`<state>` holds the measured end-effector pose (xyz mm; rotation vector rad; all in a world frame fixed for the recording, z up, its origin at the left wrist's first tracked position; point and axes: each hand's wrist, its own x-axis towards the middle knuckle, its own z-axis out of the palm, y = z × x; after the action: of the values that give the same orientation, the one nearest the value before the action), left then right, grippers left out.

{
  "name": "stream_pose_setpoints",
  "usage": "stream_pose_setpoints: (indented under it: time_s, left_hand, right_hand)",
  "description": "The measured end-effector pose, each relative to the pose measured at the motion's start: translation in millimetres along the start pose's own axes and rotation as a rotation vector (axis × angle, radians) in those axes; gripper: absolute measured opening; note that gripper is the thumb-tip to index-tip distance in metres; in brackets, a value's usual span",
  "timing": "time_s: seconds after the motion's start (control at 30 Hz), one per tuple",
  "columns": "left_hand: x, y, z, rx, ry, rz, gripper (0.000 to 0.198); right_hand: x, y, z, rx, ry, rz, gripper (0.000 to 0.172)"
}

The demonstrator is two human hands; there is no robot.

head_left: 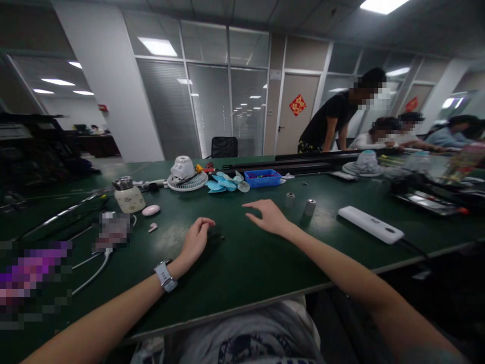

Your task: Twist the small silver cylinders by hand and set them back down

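My left hand (196, 238), with a watch (165, 275) on its wrist, is low over the green table, fingers loosely bent and no object visible in them. Just right of it lies a tiny dark piece (222, 237). My right hand (267, 216) is open, thumb and index finger apart, with nothing between them. Beyond and to the right of that hand, two short metal cylinders (309, 207) stand upright. Farther back are light-blue fan blades (223, 183), a white fan head with its grille (186, 176) and a blue tray (263, 178) of small parts.
A patterned bottle (129, 196), a pink oval case (151, 210) and a pink earbud-like piece (152, 227) are at left, near a white cable (96, 273). At right lies a white power strip (370, 224). Long black bars (280, 166) span the back; people are beyond.
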<state>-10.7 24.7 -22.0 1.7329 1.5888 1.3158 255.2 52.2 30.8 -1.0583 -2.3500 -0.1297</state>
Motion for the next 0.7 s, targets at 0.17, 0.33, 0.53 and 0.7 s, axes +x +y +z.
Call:
stream_pose_setpoints:
  time_s: [0.17,0.33,0.53,0.7]
  left_hand:
    - [-3,8,-1.1,0.003,0.014,-0.006,0.026]
    - [-3,9,-0.1,0.009,0.005,-0.012,0.026]
    - [-4,7,-2.3,0.017,-0.022,-0.018,0.027]
    - [-5,10,-3.4,0.037,-0.031,-0.025,0.027]
  right_hand:
    - [4,-39,48,0.148,-0.192,-0.295,0.039]
    - [10,-45,60,0.142,-0.242,-0.284,0.027]
    - [13,-16,19,-0.044,-0.134,-0.154,0.023]
    - [-3,76,-68,-0.389,-0.034,0.463,0.032]
